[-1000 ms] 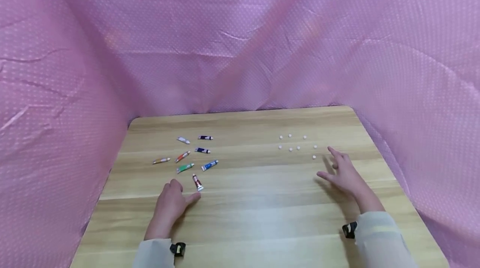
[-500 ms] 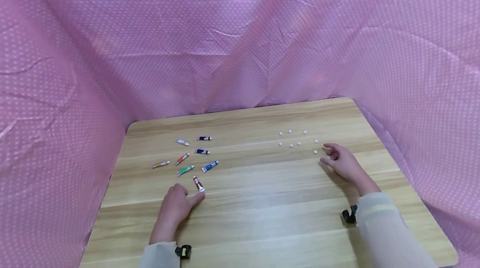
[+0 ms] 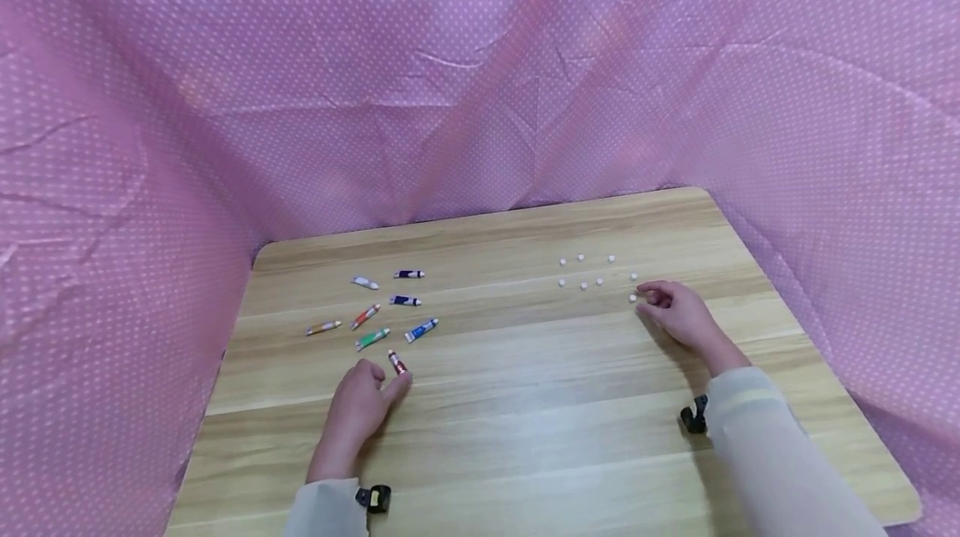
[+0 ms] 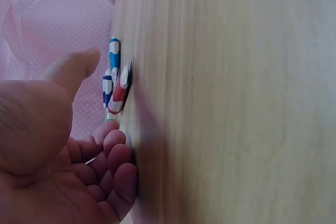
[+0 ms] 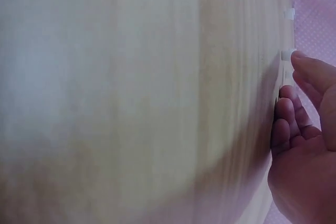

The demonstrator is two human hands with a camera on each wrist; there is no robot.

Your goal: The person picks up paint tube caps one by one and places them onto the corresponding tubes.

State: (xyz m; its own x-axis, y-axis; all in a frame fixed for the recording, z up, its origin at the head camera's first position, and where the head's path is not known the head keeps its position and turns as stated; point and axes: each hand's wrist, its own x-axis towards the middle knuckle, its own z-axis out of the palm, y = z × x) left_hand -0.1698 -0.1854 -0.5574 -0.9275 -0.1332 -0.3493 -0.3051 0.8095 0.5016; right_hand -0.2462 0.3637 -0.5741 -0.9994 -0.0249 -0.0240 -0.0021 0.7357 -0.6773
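Note:
Small paint tubes with white caps or tips lie on the left half of the table. Nearest to my left hand (image 3: 357,405) is a dark red tube (image 3: 397,362). In the left wrist view that red tube (image 4: 121,94) lies between the raised thumb (image 4: 79,69) and the loosely bent fingers, with a gap to the thumb. My right hand (image 3: 678,316) has its thumb and index fingertips beside a small white cap (image 3: 632,298). The right wrist view has this white cap (image 5: 287,54) right at a fingertip; whether they touch I cannot tell.
Several other white caps (image 3: 583,286) are spread over the right back of the table (image 3: 525,404). A blue tube (image 3: 422,330), a green tube (image 3: 372,338), an orange tube (image 3: 365,317) and others lie beyond the left hand. Pink dotted cloth (image 3: 480,87) surrounds the table.
My right hand has moved left toward the nearest cap, and its thumb and index have drawn closer together. My left hand has shifted slightly right, its thumb now over the red tube's near end.

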